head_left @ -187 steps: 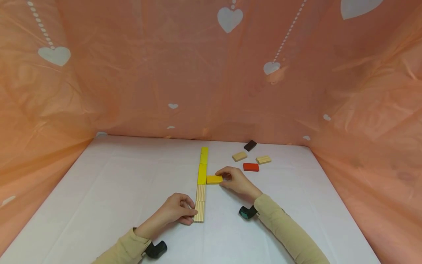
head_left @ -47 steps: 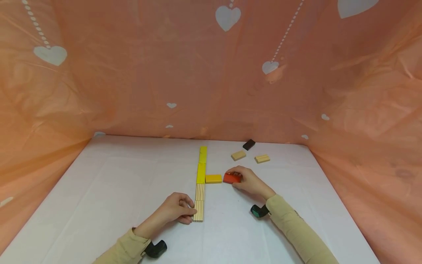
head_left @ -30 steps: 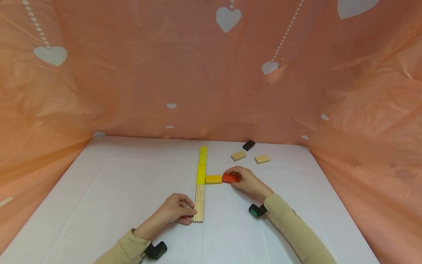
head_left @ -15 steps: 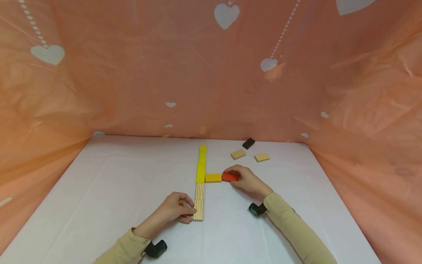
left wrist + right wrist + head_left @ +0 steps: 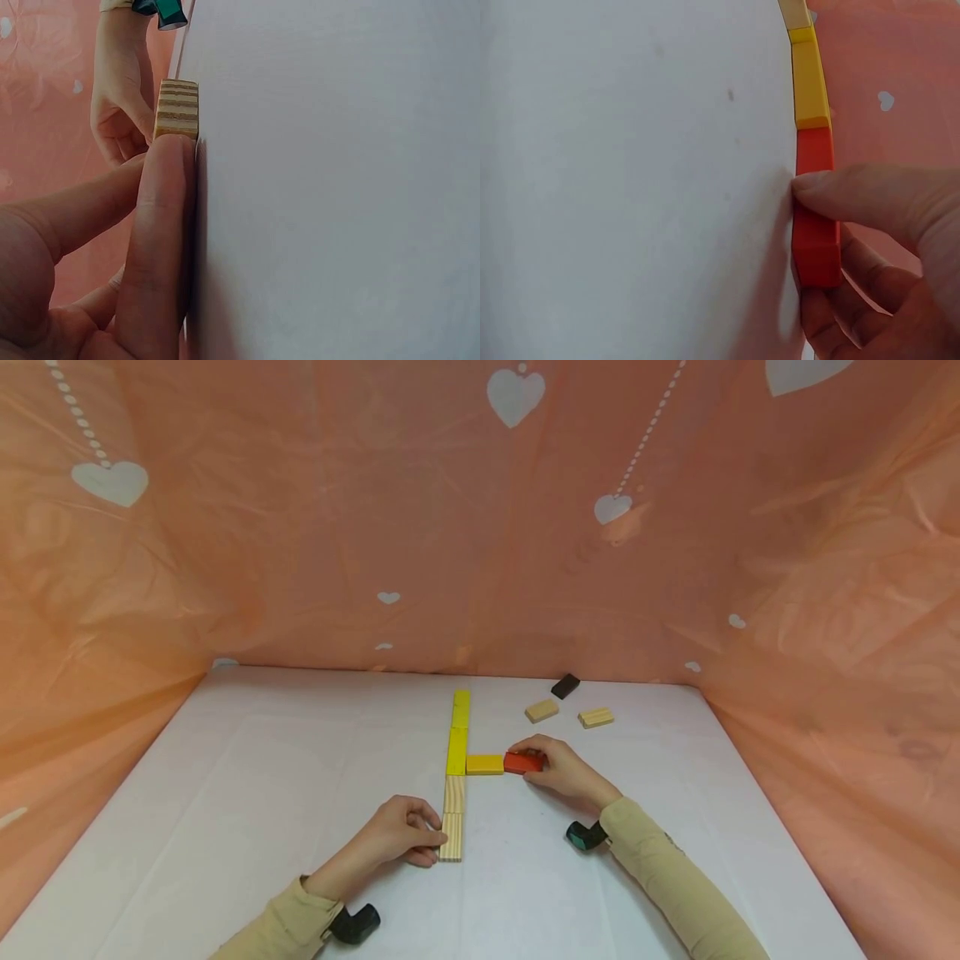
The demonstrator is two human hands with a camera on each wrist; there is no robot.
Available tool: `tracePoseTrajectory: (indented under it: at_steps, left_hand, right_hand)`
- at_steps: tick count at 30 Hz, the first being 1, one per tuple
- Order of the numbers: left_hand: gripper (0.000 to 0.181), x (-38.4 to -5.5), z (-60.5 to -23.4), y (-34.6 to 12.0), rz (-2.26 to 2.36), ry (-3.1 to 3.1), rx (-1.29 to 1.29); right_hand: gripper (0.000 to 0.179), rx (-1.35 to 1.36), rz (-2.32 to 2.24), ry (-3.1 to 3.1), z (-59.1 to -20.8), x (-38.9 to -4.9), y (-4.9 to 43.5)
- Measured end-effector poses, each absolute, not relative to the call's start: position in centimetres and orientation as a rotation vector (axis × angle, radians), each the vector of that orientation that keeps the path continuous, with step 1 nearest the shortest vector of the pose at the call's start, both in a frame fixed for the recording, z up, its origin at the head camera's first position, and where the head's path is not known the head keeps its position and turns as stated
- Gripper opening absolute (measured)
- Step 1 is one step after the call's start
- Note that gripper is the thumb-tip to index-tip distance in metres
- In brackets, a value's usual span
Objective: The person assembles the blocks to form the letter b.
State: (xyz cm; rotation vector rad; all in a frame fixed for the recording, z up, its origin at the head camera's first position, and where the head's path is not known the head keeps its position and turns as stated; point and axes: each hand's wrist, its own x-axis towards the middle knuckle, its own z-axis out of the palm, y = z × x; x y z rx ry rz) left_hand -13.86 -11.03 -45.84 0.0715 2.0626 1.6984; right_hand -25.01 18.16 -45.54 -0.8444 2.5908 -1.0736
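In the head view my right hand [image 5: 566, 771] pinches a red wooden block [image 5: 522, 762]. In the right wrist view, the thumb [image 5: 814, 182] lies across the near face of the red block [image 5: 817, 266], whose end meets an amber-yellow block [image 5: 810, 86]. That amber block [image 5: 484, 765] touches the right side of a straight row: two bright yellow blocks [image 5: 458, 752] at the far end, two plain wooden blocks [image 5: 452, 837] at the near end. My left hand [image 5: 401, 831] rests against the nearest plain block's left side; a fingertip [image 5: 166, 150] touches the plain block [image 5: 178, 109] near its striped end.
Behind the right hand lie a black block [image 5: 566, 686] and two loose plain blocks, one on the left [image 5: 542, 711] and one on the right [image 5: 596, 717]. White cloth [image 5: 225, 793] covers the table, and an orange sheet [image 5: 330, 543] hangs behind it.
My right hand has let go of the amber block, gripped the red block and brought it left and nearer, closing the gap to the amber block. The left hand stays put.
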Motion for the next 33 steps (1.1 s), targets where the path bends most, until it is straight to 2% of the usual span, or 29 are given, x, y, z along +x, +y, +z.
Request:
tracePoseTrajectory:
  at_steps: [14,25,33]
  left_hand:
    - [0.021,-13.8,-45.6,-11.0,1.706,2.047,0.087]
    - [0.02,-13.8,-45.7,-11.0,1.711,2.041,0.082]
    - [0.02,-13.7,-45.5,-11.0,1.709,2.038,0.085]
  right_hand:
    - [0.042,-0.867,-1.077,2.567,-45.6,-25.2,18.8]
    - [0.044,-1.001,-1.09,2.584,-43.8,-25.6,20.1]
    - [0.045,-0.968,-1.158,2.543,-43.0,-26.0,20.5]
